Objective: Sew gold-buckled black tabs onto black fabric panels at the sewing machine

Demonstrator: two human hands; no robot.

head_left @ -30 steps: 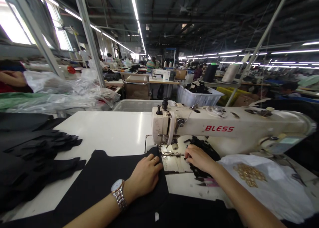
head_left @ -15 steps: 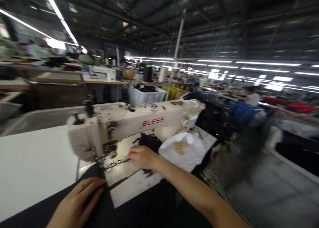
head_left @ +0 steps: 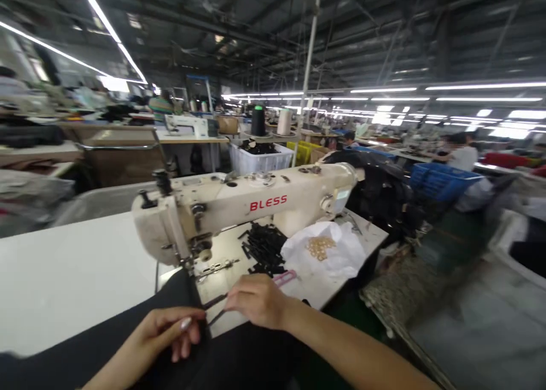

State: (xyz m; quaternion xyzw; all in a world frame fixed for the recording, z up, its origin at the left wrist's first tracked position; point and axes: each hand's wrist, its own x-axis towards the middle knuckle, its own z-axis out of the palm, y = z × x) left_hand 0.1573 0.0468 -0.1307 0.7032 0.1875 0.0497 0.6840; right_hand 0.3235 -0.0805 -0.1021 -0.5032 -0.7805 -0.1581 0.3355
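Black fabric [head_left: 177, 290] lies under the needle end of a white sewing machine [head_left: 256, 199] marked BLESS. Over its edge is my left hand [head_left: 170, 333], thumb and forefinger pinched together; what is between them is too small to make out. To its right, my right hand [head_left: 260, 302] is closed on a thin black strip [head_left: 216, 318] that points toward my left fingertips. A pink-handled tool [head_left: 284, 277] shows just behind my right hand; whether they touch is hidden. A metal guide [head_left: 217, 268] sits on the machine bed beside the presser foot.
Short black strips [head_left: 264, 248] are heaped under the machine arm. Beside them, white paper [head_left: 345, 253] holds small tan pieces [head_left: 319, 247]. Thread cones [head_left: 258, 121] stand behind the machine. A blue crate [head_left: 443, 181] and a person in white [head_left: 464, 154] are at right.
My right hand has come back from the metal guide toward my left hand, with a thin black strip in it. The left hand has lifted off its flat rest into a pinch. The view has shifted.
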